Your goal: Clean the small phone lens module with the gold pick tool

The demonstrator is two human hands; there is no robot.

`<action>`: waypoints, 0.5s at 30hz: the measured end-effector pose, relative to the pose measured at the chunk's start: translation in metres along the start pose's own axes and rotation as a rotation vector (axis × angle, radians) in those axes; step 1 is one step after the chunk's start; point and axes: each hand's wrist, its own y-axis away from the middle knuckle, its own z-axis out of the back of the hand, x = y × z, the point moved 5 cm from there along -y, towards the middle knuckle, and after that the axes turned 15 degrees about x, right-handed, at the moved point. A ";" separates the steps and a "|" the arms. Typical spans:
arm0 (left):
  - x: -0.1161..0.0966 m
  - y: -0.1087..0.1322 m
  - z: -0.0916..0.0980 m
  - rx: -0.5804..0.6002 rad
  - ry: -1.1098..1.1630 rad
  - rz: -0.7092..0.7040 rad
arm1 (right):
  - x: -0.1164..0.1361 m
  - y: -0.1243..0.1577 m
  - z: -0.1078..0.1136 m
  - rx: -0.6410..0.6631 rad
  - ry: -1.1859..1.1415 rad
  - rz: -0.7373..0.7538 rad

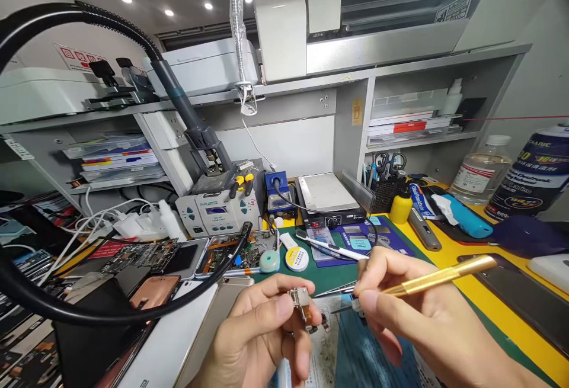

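Note:
My left hand [260, 332] pinches a small metal phone part [301, 304] with an orange flex strip, held up over the green mat [329, 275]. My right hand [402, 311] is closed round a gold-handled tool [440, 276], whose thin tip points left at the part. A pair of tweezers [338, 289] lies just beyond, between the two hands. Under my hands rests an opened phone with a blue inside [355, 352].
Disassembled phones and boards [155, 257] crowd the left, with a black flexible hose [53, 311] arching over them. A hot-air station [217, 210], a heating plate [326, 195], a yellow bottle [400, 205], a clear bottle [482, 176] and a spray can [531, 178] stand behind.

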 end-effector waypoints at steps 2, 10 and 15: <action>0.000 0.000 0.001 0.018 0.026 -0.012 | 0.000 0.000 0.000 0.008 0.010 0.000; 0.003 0.001 0.000 0.062 0.040 -0.008 | -0.001 -0.001 0.000 0.009 -0.019 -0.010; 0.003 0.000 0.000 0.074 0.018 0.039 | 0.001 -0.003 -0.003 0.045 -0.095 -0.020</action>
